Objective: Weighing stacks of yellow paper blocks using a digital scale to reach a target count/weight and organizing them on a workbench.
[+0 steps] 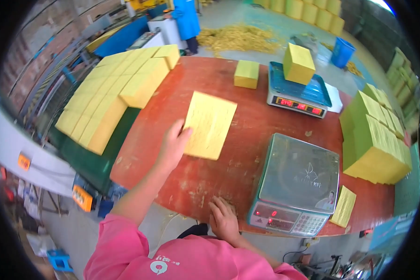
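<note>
My left hand [174,143] grips the left edge of a yellow paper sheet [210,125], thumb on top, over the middle of the red table [172,186]. Whether it is one sheet or a thin stack, I cannot tell. At the table's near edge my right hand [224,218] lies with its fingers laid on the surface and nothing in it. To the right of that hand stands a digital scale [298,172] with a bare metal plate. Beside this scale lies a small yellow paper stack [344,206].
A second scale [296,88] at the far side bears a yellow paper block [298,63]; another block [246,73] stands left of it. Tall stacks [375,144] line the right. Rows of blocks [112,88] sit on a green conveyor [86,163]. A person in blue [186,21] stands beyond.
</note>
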The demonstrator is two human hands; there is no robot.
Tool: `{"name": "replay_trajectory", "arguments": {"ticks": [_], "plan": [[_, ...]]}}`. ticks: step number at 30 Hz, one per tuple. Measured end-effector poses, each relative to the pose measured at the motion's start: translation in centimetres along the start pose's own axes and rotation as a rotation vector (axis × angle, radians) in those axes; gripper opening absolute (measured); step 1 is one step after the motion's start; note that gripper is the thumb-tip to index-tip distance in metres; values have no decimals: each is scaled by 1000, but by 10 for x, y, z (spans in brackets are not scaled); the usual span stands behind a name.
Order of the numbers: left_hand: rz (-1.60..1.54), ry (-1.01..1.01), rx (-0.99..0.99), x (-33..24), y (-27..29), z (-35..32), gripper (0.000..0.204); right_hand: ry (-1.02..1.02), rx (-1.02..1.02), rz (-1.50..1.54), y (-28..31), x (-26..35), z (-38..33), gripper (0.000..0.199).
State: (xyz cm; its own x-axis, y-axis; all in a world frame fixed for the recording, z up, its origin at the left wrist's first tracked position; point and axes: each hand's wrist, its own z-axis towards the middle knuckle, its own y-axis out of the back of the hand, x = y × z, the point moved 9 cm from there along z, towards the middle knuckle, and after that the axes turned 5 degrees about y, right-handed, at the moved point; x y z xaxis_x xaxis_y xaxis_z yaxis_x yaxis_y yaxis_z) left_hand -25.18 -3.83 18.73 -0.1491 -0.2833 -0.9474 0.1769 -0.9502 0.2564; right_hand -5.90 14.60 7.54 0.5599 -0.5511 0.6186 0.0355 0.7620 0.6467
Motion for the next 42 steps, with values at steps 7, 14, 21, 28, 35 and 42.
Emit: {"name": "replay_trajectory", "arguments": {"ticks": [7,14,21,28,35,42], "plan": [[-642,345,213,52,-166,234,31,-266,-41,-262,-3,-18,5,36],[-502,332,61,120,-248,395,24,-410,-87,-449,-2,-20,17,34],[304,410,-146,165,-250,442,25,-317,-53,-511,-19,-31,6,32],[-757,356,280,32,-240,405,25,-414,-117,-488,-5,-27,23,33],[-670,263,219,84,-260,437,22,-502,135,-332,-29,-43,-28,57],[-83,301,-27,172,-259,442,26,-511,268,-140,-38,-46,-28,55]]}}
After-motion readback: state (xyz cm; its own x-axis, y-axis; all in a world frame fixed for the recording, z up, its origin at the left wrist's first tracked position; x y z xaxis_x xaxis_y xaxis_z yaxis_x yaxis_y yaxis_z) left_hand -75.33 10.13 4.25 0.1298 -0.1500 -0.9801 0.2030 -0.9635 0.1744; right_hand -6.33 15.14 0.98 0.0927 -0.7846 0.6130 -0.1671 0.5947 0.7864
